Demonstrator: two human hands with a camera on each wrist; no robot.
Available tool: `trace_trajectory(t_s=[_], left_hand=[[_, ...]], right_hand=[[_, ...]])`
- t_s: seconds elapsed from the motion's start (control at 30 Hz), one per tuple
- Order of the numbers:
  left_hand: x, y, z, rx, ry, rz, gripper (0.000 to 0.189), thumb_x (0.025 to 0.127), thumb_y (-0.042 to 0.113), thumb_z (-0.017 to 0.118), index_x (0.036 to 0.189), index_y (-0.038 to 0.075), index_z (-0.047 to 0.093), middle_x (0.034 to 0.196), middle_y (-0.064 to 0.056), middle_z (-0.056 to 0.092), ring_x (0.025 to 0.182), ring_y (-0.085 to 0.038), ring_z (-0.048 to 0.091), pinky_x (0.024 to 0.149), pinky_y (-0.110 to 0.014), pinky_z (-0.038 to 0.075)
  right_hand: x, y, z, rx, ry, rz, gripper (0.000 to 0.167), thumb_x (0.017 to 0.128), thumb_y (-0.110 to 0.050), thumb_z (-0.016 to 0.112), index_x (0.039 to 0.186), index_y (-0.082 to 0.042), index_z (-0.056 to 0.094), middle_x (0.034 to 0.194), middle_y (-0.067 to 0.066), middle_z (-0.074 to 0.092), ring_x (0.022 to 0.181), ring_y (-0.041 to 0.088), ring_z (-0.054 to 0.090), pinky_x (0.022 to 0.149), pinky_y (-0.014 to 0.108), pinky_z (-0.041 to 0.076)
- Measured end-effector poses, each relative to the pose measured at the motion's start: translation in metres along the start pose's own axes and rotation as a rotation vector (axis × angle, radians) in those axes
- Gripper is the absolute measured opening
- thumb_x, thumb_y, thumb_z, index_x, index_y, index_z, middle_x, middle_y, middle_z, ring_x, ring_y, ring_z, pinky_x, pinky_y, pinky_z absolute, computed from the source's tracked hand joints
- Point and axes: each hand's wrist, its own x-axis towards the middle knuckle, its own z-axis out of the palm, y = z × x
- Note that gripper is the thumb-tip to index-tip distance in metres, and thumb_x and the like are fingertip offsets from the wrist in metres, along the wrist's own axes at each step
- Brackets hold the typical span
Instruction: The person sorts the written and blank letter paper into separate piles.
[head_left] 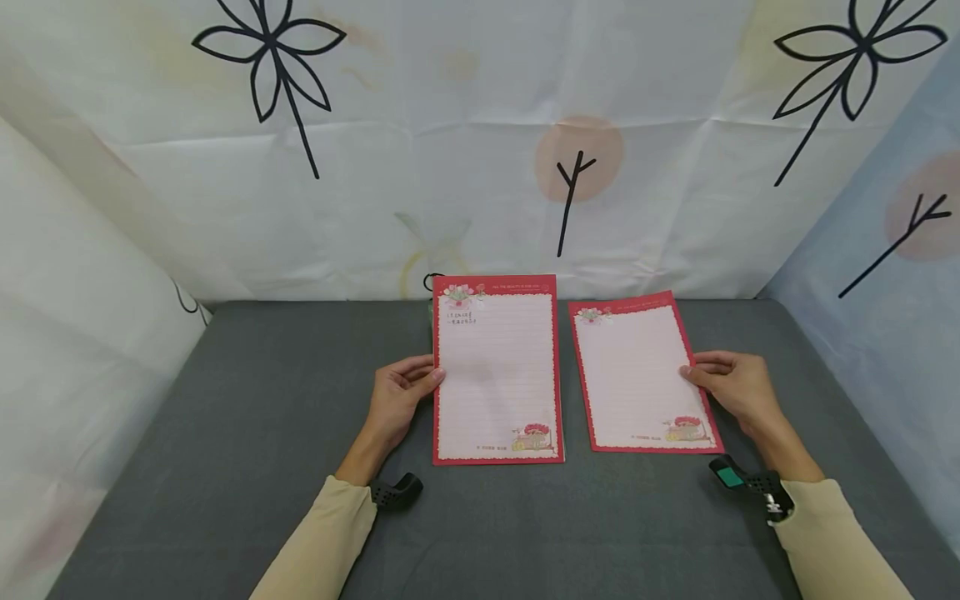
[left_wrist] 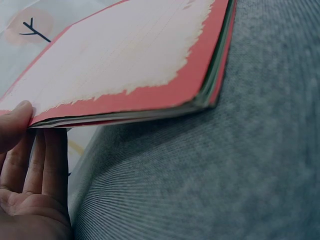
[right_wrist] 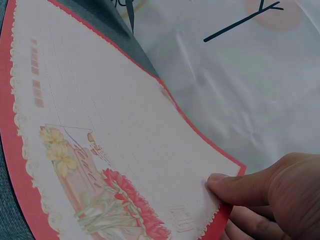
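Observation:
My left hand [head_left: 401, 396] pinches the left edge of a letter pad [head_left: 495, 375], thumb on top and fingers beneath. The pad has a red border, ruled lines, printed flowers and two short handwritten lines near its top left. In the left wrist view, several layered sheets show along the pad's edge [left_wrist: 125, 117]. To its right, a single matching sheet of letter paper [head_left: 637, 375] sits slightly tilted, with no handwriting visible on it. My right hand [head_left: 735, 383] pinches that sheet's right edge; the right wrist view shows the thumb on its face and the paper [right_wrist: 115, 100] bowing.
A dark grey cloth covers the table [head_left: 300, 500]. White fabric with printed leaves and trees [head_left: 450, 167] hangs behind and at the sides. A thin black loop [head_left: 429, 281] and a bit of something green show behind the pad's top left corner.

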Motion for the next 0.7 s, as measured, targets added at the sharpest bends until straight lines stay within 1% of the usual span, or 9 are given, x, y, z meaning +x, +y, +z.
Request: trace_trajectory(t_s=[0.17, 0.37, 0.43, 0.5, 0.57, 0.7], left_hand=[[0.0, -0.001, 0.0, -0.001, 0.0, 0.001, 0.032, 0.092, -0.008, 0.069, 0.121, -0.019, 0.062, 0.093, 0.004, 0.075, 0.087, -0.008, 0.071, 0.081, -0.026, 0.059], [0.0, 0.0, 0.0, -0.001, 0.001, 0.01, 0.031, 0.093, -0.009, 0.068, 0.121, -0.019, 0.062, 0.093, 0.004, 0.075, 0.086, -0.008, 0.071, 0.079, -0.025, 0.059], [0.0, 0.0, -0.001, 0.003, 0.0, 0.014, 0.031, 0.093, -0.008, 0.068, 0.121, -0.019, 0.062, 0.093, 0.004, 0.075, 0.086, -0.007, 0.071, 0.078, -0.024, 0.059], [0.0, -0.001, -0.001, 0.006, 0.0, 0.021, 0.031, 0.092, -0.008, 0.069, 0.12, -0.02, 0.062, 0.093, 0.004, 0.075, 0.086, -0.007, 0.071, 0.078, -0.024, 0.059], [0.0, -0.001, -0.001, 0.008, 0.001, 0.024, 0.031, 0.092, -0.008, 0.069, 0.12, -0.02, 0.061, 0.093, 0.004, 0.075, 0.086, -0.007, 0.071, 0.078, -0.024, 0.059], [0.0, -0.001, -0.001, 0.007, -0.001, 0.026, 0.031, 0.092, -0.008, 0.069, 0.12, -0.02, 0.062, 0.093, 0.004, 0.075, 0.087, -0.008, 0.071, 0.079, -0.024, 0.059]], right_hand=[[-0.002, -0.001, -0.002, -0.032, 0.046, 0.013, 0.051, 0.095, -0.027, 0.075, 0.125, 0.013, 0.064, 0.102, 0.024, 0.072, 0.069, -0.006, 0.062, 0.062, 0.014, 0.051], [-0.003, -0.007, 0.001, -0.096, 0.164, 0.015, 0.047, 0.093, -0.026, 0.076, 0.123, 0.009, 0.067, 0.109, 0.027, 0.071, 0.067, -0.018, 0.052, 0.057, 0.012, 0.048], [-0.004, -0.013, 0.003, -0.097, 0.194, 0.01, 0.046, 0.094, -0.026, 0.076, 0.123, 0.009, 0.068, 0.11, 0.027, 0.071, 0.068, -0.02, 0.05, 0.057, 0.011, 0.048], [-0.005, -0.02, 0.007, -0.068, 0.204, -0.011, 0.046, 0.094, -0.026, 0.076, 0.123, 0.009, 0.068, 0.11, 0.027, 0.071, 0.07, -0.019, 0.052, 0.059, 0.01, 0.048], [-0.007, -0.028, 0.011, -0.014, 0.193, -0.034, 0.045, 0.094, -0.025, 0.076, 0.123, 0.009, 0.068, 0.106, 0.022, 0.073, 0.072, -0.017, 0.055, 0.062, 0.009, 0.049], [-0.009, -0.043, 0.022, 0.146, 0.103, -0.094, 0.046, 0.094, -0.021, 0.076, 0.125, 0.011, 0.065, 0.098, 0.001, 0.074, 0.079, -0.009, 0.064, 0.071, 0.01, 0.052]])
